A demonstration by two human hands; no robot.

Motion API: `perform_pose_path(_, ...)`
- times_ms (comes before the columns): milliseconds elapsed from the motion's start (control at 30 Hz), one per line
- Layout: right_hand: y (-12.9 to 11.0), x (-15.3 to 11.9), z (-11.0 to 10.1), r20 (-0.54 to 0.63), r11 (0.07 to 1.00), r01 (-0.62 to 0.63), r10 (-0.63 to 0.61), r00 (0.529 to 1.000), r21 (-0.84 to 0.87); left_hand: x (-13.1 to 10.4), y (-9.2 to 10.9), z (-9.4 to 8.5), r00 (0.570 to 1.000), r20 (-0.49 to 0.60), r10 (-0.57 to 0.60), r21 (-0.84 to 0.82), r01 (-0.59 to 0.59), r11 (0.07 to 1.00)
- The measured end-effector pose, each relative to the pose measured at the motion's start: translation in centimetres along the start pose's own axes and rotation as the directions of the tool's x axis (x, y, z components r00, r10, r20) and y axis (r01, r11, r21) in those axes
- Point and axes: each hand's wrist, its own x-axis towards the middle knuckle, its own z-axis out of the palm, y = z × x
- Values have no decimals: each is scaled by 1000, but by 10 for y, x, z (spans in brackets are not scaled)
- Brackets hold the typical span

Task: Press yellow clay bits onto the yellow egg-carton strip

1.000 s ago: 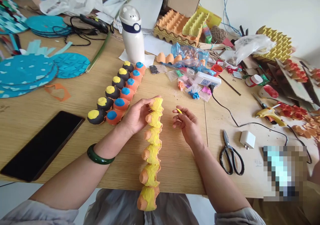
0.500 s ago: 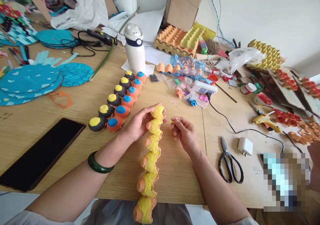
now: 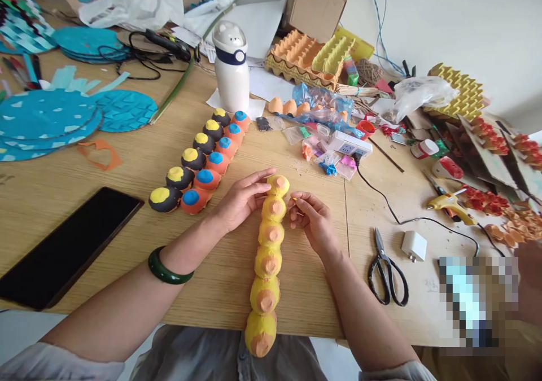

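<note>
A strip of egg carton cups (image 3: 267,265), coated in yellow clay with bare orange tops, runs lengthwise in front of me, its near end over my lap. My left hand (image 3: 242,201), with a dark green bangle on the wrist, holds the strip's far end between thumb and fingers. Just right of that end, my right hand (image 3: 312,222) pinches a tiny bit of yellow clay (image 3: 293,198), apart from the strip. Left of my hands lie a black cup strip with yellow tops (image 3: 181,176) and an orange cup strip with blue tops (image 3: 217,163), side by side.
A black phone or tablet (image 3: 70,245) lies at left. Scissors (image 3: 387,271), a white charger (image 3: 414,245) and a yellow glue gun (image 3: 451,208) are at right. Behind stand a white bottle (image 3: 232,79), a power strip (image 3: 350,143) and egg trays (image 3: 298,59). Another person's arm shows at right.
The strip has rolled in my left hand, so its orange tops now face up instead of leftward. My right hand stays beside it, still pinching the yellow bit. The view has shifted slightly.
</note>
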Motion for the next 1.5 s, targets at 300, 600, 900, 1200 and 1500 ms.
perform_pose_path(300,-1,0,1,-52,1000,26,-26,998,-5,-2,1,-1,999,32,39,43,-41,998)
perform_pose_path(600,-1,0,1,-62,1000,22,-23,998,-16,-4,-1,-1,997,30,71,80,-73,994)
perform_pose_path(900,1,1,0,-56,1000,27,-28,998,-10,-5,-6,0,987,27,160,235,-162,958)
perform_pose_path(1200,0,5,-4,-123,996,85,-82,989,17,-4,-2,0,994,-25,103,102,-100,990)
perform_pose_path(1500,-5,6,-12,104,989,-55,70,992,-139,1,5,-3,998,-13,-54,-104,53,993)
